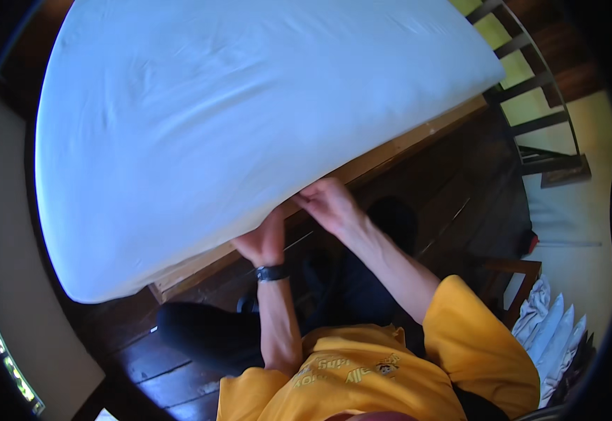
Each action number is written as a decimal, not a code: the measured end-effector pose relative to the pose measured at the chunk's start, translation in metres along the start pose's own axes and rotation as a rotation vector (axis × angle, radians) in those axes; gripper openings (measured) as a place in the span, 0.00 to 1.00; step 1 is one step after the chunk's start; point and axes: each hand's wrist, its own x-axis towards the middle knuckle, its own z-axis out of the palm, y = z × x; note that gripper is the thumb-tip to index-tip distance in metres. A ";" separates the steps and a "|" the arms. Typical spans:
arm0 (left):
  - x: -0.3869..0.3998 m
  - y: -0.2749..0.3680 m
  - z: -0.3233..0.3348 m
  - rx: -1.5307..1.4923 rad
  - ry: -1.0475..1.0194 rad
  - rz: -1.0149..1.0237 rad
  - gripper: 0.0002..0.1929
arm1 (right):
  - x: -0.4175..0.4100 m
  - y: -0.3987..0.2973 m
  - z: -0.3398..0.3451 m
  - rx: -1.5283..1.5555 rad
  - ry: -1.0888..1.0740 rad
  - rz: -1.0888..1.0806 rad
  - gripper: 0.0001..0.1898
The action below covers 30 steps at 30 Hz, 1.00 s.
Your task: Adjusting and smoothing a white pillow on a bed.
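A mattress covered in a pale, smooth sheet (221, 131) fills the upper part of the view, with shallow wrinkles on its top. It rests on a wooden bed frame (384, 152), whose bare edge shows below the sheet. My left hand (265, 239), with a dark band on the wrist, reaches under the mattress's near edge; its fingers are hidden there. Just to its right, my right hand (332, 205) has its fingertips bent in at the sheet's lower edge. Whether they pinch the cloth is hard to see.
Dark floorboards (174, 379) lie below, with my bent knee (206, 331) close to the frame. A slatted railing (537, 84) stands beyond the mattress's right end. At lower right are a wooden stand (529, 279) and white bundled cloths (548, 321). A pale panel (11, 221) runs along the left.
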 end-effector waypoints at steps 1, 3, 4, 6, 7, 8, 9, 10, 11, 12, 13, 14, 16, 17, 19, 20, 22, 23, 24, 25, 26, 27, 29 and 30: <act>0.000 0.003 0.002 0.035 0.010 0.031 0.26 | 0.000 0.000 0.001 -0.014 -0.006 0.023 0.18; 0.001 0.006 -0.007 0.032 -0.018 0.024 0.26 | -0.005 -0.002 -0.002 0.062 -0.059 0.031 0.23; -0.001 0.011 -0.009 0.022 -0.041 0.040 0.25 | -0.009 0.000 0.000 0.126 -0.118 0.059 0.28; 0.000 0.013 -0.013 0.071 -0.046 0.055 0.26 | -0.009 -0.001 0.002 0.113 -0.178 0.066 0.31; -0.003 0.010 -0.015 0.108 -0.043 0.069 0.27 | -0.014 -0.003 0.000 0.089 -0.225 0.077 0.36; 0.001 0.008 -0.013 0.152 -0.048 0.081 0.27 | -0.014 -0.004 0.001 0.103 -0.224 0.065 0.36; 0.003 0.006 -0.012 0.164 -0.050 0.069 0.27 | -0.014 -0.005 0.002 0.103 -0.230 0.049 0.36; 0.000 0.003 -0.007 0.206 -0.041 0.078 0.27 | -0.015 -0.004 0.002 0.102 -0.231 0.039 0.36; -0.002 0.000 -0.003 0.247 -0.032 0.087 0.26 | -0.014 -0.003 0.000 0.099 -0.232 0.028 0.36; -0.004 -0.003 -0.001 0.285 -0.029 0.108 0.25 | -0.011 -0.002 -0.004 0.105 -0.235 0.029 0.36; -0.004 -0.005 -0.001 0.291 -0.030 0.109 0.25 | -0.006 0.000 -0.009 0.092 -0.269 0.028 0.36; -0.004 -0.006 -0.002 0.301 -0.021 0.119 0.26 | -0.002 0.001 -0.014 0.079 -0.303 0.026 0.36; -0.006 -0.004 0.001 0.326 0.005 0.147 0.26 | 0.000 0.004 -0.012 0.077 -0.341 0.036 0.37; -0.007 -0.005 0.001 0.335 0.007 0.154 0.26 | 0.000 0.007 -0.011 0.098 -0.335 0.009 0.37; -0.006 -0.005 0.000 0.348 -0.025 0.096 0.26 | 0.000 0.012 -0.010 0.143 -0.323 -0.042 0.36; -0.009 -0.001 0.001 0.360 -0.036 0.081 0.26 | -0.001 0.017 -0.007 0.156 -0.333 -0.020 0.36; -0.011 0.007 0.000 0.428 -0.007 0.110 0.26 | 0.003 0.022 -0.002 0.229 -0.311 -0.030 0.36; -0.011 0.008 -0.001 0.476 0.015 0.115 0.26 | 0.004 0.025 -0.001 0.261 -0.301 -0.028 0.36; -0.010 0.007 -0.004 0.471 -0.017 0.103 0.26 | 0.005 0.026 -0.002 0.269 -0.318 0.013 0.36; -0.008 0.004 -0.005 0.467 -0.050 0.096 0.26 | 0.005 0.022 -0.004 0.238 -0.289 -0.028 0.35; -0.007 0.000 -0.003 0.464 -0.035 0.107 0.27 | 0.006 0.021 -0.005 0.207 -0.265 -0.066 0.35; -0.006 -0.002 0.000 0.459 -0.024 0.113 0.27 | 0.007 0.020 -0.003 0.212 -0.291 -0.025 0.35; -0.005 -0.001 0.000 0.430 -0.022 0.121 0.26 | 0.009 0.017 -0.001 0.229 -0.302 -0.122 0.34; -0.007 0.000 0.001 0.394 -0.029 0.076 0.26 | 0.010 0.019 -0.001 0.229 -0.319 -0.101 0.34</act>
